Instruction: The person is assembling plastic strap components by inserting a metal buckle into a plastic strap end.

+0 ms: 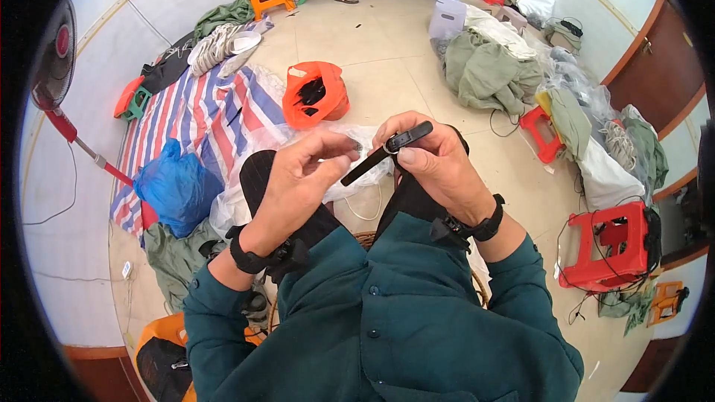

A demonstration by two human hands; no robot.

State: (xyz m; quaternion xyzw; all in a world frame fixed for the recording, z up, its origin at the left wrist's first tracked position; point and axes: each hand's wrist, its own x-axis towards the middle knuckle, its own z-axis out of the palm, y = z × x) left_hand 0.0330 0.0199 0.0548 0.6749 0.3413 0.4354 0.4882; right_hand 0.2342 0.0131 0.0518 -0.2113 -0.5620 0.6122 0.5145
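Note:
My right hand [439,167] pinches a short black strap [363,170] with a small metal ring near its middle. Its thicker folded end [412,135] lies over my right thumb and fingers, and the thinner end slants down to the left. Just left of the strap, my left hand [304,179] is closed, with thumb and fingers drawn together. Something small and greyish shows at its fingertips, too small to name. Clear plastic [357,197] lies below, between my knees.
An orange-red bag [316,94] of black pieces stands ahead. At left are a striped sheet [179,115], a blue bag [177,187] and a standing fan [56,59]. Green cloth [488,71] and a red stool [607,247] lie at right. Two seated people are at the far end.

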